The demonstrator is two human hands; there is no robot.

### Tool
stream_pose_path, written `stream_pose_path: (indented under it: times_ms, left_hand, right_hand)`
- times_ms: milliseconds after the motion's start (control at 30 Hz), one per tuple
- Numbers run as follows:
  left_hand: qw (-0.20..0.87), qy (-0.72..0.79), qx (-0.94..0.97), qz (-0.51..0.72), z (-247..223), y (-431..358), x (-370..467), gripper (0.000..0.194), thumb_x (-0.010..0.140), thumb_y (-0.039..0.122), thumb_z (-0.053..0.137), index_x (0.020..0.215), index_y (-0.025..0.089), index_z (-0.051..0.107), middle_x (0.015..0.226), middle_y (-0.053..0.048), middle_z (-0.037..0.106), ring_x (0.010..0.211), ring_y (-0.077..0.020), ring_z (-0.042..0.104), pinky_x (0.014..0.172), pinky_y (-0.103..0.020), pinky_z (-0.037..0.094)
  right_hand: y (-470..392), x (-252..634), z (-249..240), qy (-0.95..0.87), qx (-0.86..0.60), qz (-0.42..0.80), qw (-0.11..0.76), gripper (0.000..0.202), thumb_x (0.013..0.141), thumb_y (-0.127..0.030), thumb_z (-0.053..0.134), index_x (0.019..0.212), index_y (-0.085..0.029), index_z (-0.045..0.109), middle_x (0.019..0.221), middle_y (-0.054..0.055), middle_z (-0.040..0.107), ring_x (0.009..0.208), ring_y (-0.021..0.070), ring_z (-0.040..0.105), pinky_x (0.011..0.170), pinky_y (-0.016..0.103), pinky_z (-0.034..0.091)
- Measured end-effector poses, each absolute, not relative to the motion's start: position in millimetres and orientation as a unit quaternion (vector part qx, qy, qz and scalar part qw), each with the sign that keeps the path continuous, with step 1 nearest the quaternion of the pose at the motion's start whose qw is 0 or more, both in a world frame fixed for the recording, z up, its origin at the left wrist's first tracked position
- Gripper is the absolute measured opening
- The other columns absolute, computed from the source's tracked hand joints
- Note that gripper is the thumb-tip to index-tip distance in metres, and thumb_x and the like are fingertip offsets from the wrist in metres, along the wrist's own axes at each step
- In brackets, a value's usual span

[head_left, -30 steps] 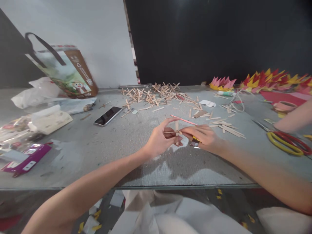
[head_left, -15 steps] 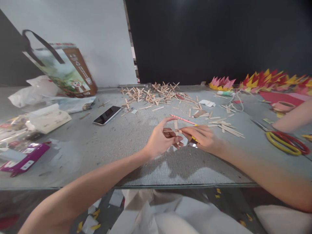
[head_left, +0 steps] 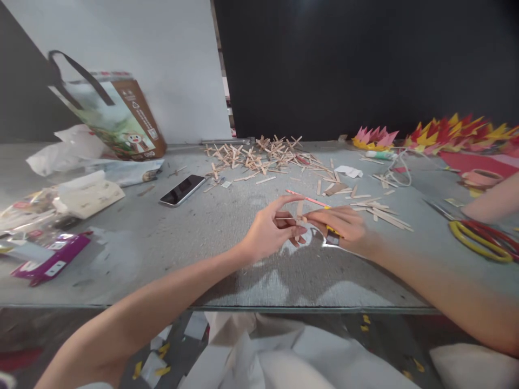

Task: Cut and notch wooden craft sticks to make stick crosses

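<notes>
My left hand [head_left: 270, 229] is closed round a small cross of flat wooden sticks [head_left: 300, 209], one stick upright and a thin one running sideways. My right hand [head_left: 338, 222] pinches the cross at its right side, fingertips against the joint. Under the right palm shows a yellow and dark tool [head_left: 333, 235] with a shiny part; its kind is mostly hidden, and I cannot tell whether the hand grips it. Just behind the fingers lies a red-and-white patterned stick or pencil [head_left: 306, 199]. A heap of crossed wooden sticks [head_left: 263, 155] rests farther back.
Loose sticks [head_left: 381, 212] lie right of my hands. Yellow and red-handled scissors [head_left: 482, 240] sit beside another person's arm [head_left: 497, 197]. Paper crowns [head_left: 375, 139] and a tape roll [head_left: 481, 178] are beyond. A phone [head_left: 183, 190], purple packet [head_left: 52, 259] and carrier bag [head_left: 121, 121] are leftward.
The view has shifted slightly, so the table things appear a little farther right. Both hands stay together on the stick cross, with the right fingers a bit closer over its joint.
</notes>
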State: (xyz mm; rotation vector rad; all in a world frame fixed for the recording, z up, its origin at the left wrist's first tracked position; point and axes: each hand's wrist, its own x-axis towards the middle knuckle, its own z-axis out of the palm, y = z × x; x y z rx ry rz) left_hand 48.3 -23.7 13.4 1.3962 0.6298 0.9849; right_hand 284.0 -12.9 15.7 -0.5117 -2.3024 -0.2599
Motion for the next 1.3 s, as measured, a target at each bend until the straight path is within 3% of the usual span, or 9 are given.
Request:
stream_pose_path:
  times_ms: [500,1000,1300]
  left_hand:
    - [0.618,0.261,0.599,0.437,15,-25,49,0.072,0.084,0.036,0.087,0.145,0.022,0.052,0.079,0.000,0.070,0.069,-0.0214,0.079,0.062,-0.029,0.065]
    - [0.626,0.266,0.583,0.443,12,-21,47,0.076,0.080,0.038,0.091,0.143,0.020,0.054,0.076,0.000,0.072,0.066,-0.0224,0.078,0.059,-0.029,0.063]
    - [0.635,0.283,0.567,0.442,15,-23,49,0.084,0.075,0.041,0.095,0.143,0.016,0.052,0.068,0.000,0.072,0.061,-0.0222,0.076,0.062,-0.032,0.064]
  right_hand:
    - [-9,291,7,-0.908,-0.195,-0.087,0.361,0.030,0.106,-0.019,0.057,0.134,-0.023,0.064,0.109,0.010,0.083,0.092,0.0217,0.081,0.079,0.030,0.059]
    - [-5,285,-1,-0.879,-0.233,-0.060,0.412,0.023,0.103,-0.020,0.059,0.120,-0.027,0.071,0.092,0.003,0.083,0.074,0.0179,0.077,0.071,0.027,0.057]
    - [-10,282,0,-0.889,-0.243,-0.085,0.378,0.018,0.105,-0.019,0.058,0.119,-0.024,0.069,0.093,0.005,0.083,0.078,0.0186,0.078,0.074,0.028,0.056]
